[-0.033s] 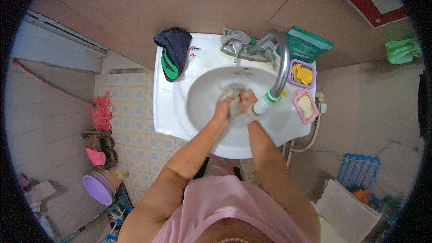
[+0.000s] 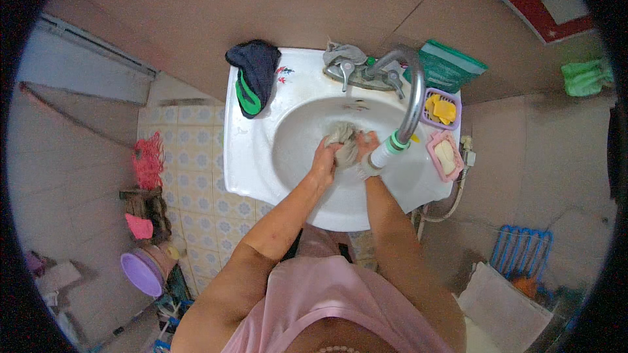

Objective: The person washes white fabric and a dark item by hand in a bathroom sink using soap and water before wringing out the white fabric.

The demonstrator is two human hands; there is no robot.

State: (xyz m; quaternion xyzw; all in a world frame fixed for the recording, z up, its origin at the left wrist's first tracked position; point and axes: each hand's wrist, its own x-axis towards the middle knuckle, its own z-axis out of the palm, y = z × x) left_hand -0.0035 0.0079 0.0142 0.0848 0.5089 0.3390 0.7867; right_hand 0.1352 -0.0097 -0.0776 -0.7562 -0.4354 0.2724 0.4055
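Both arms bare, reaching from near edge to far, converging at centre. Left upper arm (image 2: 222,281) angled out to the left; elbow bent, left forearm (image 2: 288,209) slanting far and right. Left hand (image 2: 324,158) closed in a grip, fingers (image 2: 331,146) curled. Right forearm (image 2: 387,212) steeper, slanting far and slightly left; wrist partly hidden. Right hand (image 2: 368,144) just beside the left, fingers pointing far; exact finger pose unclear.
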